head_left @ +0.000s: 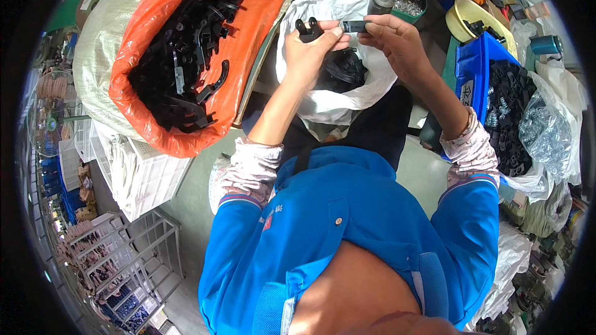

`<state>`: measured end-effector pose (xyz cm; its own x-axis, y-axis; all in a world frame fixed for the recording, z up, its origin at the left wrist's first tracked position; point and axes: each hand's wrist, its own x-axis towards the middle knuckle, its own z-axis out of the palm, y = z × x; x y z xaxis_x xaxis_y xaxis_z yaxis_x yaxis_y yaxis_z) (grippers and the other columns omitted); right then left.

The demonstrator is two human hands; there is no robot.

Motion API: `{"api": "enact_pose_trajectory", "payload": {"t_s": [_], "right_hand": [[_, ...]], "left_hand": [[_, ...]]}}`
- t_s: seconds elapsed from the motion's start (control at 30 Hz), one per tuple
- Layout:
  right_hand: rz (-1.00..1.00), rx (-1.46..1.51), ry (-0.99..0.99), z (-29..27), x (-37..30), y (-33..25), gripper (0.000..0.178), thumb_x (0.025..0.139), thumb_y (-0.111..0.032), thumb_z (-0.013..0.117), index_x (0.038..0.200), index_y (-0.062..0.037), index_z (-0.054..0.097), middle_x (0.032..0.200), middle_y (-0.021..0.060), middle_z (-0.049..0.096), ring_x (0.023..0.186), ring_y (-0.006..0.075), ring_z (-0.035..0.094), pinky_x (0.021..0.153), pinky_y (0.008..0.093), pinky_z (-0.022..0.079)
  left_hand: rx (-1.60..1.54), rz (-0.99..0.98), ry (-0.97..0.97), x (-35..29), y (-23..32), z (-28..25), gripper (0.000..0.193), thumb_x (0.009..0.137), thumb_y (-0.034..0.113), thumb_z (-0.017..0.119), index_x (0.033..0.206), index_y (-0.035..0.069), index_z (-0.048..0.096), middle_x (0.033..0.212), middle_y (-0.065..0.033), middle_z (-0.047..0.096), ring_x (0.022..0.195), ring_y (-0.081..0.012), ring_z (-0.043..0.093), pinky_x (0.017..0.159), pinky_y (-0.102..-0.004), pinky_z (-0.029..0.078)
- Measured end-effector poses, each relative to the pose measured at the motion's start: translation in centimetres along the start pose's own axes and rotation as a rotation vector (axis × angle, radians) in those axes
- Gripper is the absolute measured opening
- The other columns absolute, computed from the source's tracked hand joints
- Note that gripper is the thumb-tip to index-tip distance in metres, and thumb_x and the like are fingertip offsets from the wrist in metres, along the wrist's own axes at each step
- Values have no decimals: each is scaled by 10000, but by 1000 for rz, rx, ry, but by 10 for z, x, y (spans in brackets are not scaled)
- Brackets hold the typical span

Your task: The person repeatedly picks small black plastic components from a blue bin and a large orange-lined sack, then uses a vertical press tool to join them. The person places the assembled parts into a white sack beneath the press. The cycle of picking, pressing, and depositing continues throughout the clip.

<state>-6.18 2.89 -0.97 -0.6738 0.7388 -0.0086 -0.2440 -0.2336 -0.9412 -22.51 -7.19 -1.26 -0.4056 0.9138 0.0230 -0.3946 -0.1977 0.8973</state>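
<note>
Two bare hands meet above a white bag, its open mouth leaving room beneath the fingers and a cylinder standing just beyond the right fingertips. The left hand grips a forked black part, prongs pointing away from the body, while the right hand pinches a narrow dark piece between thumb and fingers, its far end at the left fingertips. Below the fingers the bag holds black parts; an orange liner to their left holds more, as do a yellow basin and blue crate to their right.
</note>
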Motion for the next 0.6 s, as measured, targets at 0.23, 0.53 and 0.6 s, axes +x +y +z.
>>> {"api": "enact_pose_trajectory", "payload": {"t_s": [0.23, 0.53, 0.6], "right_hand": [[-160, -204, -1, 5, -5, 0, 242, 894, -96, 603, 1103, 22, 574, 962, 151, 655, 865, 190, 653, 825, 305, 530], [19, -126, 51, 1, -5, -9, 303, 897, -191, 600, 1127, 5, 582, 979, 131, 647, 920, 187, 627, 830, 322, 508], [48, -106, 74, 0, -6, -16, 315, 899, -218, 592, 1128, -1, 590, 991, 119, 645, 936, 184, 618, 847, 316, 493]], "left_hand": [[77, -6, 11, 1, -4, 2, 185, 836, 75, 677, 915, -76, 606, 801, -149, 645, 708, -227, 671, 638, -306, 581], [2, -236, -60, 3, 6, -8, 302, 842, 224, 691, 992, 2, 551, 888, -142, 632, 694, -184, 651, 566, -285, 556], [5, -333, -113, 2, 6, -19, 302, 854, 238, 675, 1009, 29, 523, 926, -130, 621, 678, -162, 636, 529, -270, 534]]}}
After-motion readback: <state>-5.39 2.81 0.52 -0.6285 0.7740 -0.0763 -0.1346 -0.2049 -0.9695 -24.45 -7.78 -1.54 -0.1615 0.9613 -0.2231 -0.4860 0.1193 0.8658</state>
